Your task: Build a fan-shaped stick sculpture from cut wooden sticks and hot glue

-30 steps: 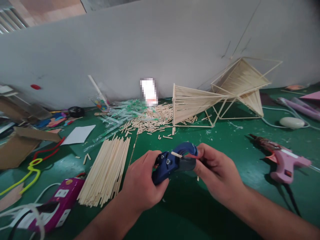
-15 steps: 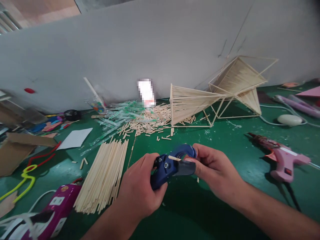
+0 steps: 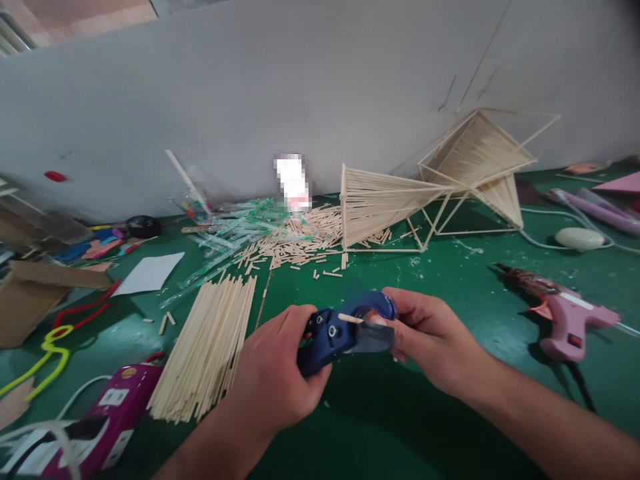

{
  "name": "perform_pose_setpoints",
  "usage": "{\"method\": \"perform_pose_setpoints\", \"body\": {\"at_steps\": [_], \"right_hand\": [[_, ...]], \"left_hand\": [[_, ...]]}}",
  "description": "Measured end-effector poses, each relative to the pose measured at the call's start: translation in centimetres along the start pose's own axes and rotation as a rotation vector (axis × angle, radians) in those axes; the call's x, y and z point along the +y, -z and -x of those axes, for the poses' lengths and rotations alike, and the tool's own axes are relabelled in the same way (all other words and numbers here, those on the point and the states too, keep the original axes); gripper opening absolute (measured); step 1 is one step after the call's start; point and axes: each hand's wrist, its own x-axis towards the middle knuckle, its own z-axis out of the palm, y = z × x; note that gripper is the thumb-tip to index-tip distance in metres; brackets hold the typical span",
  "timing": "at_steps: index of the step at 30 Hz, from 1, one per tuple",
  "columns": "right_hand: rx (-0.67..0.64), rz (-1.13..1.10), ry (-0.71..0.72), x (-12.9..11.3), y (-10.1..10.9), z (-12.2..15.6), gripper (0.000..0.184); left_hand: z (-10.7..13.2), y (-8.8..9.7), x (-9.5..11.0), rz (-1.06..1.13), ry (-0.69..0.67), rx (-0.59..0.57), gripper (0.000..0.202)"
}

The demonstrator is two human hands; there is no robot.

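My left hand point(image 3: 280, 370) is wrapped around the dark blue body of a pipe cutter point(image 3: 325, 347), held above the green table. A thin wooden stick point(image 3: 351, 319) lies across the cutter between its curved jaw and grey blade, its short end poking out toward the left. My right hand point(image 3: 433, 337) is closed at the jaw end, thumb and fingers pinched round the stick; the rest of the stick is hidden by the fingers. Left of my left hand lies a bundle of long wooden sticks point(image 3: 200, 350).
Short cut stick pieces point(image 3: 300, 247) are heaped beside clear plastic wrappers point(image 3: 225, 230) near the wall. A twisted stick model point(image 3: 390, 207) stands at the back right. A pink glue gun point(image 3: 565, 320) lies at right, a purple power strip point(image 3: 123, 407) at lower left.
The cutter and both hands have barely shifted. The stick stays across the jaws; the camera view has tilted slightly.
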Motion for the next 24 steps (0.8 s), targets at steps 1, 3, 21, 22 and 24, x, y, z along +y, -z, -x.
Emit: {"method": "perform_pose_setpoints", "body": {"at_steps": [1,3,21,22,24], "right_hand": [[-0.004,-0.001,-0.001,0.0,0.0,0.0,0.033],[-0.009,-0.010,0.000,0.0,0.0,0.0,0.033],[0.312,0.591,0.469,0.8,-0.7,0.5,0.010],[0.303,0.634,0.509,0.7,-0.7,0.4,0.012],[0.251,0.673,0.545,0.6,-0.5,0.4,0.020]], "left_hand": [[0.0,0.0,0.0,-0.003,-0.004,0.001,0.038],[0.1,0.1,0.0,-0.014,-0.008,0.000,0.037],[-0.1,-0.3,0.3,0.026,0.079,-0.046,0.027],[-0.1,-0.3,0.3,0.031,0.075,-0.049,0.027],[-0.1,-0.3,0.3,0.034,0.050,-0.042,0.029]]}}
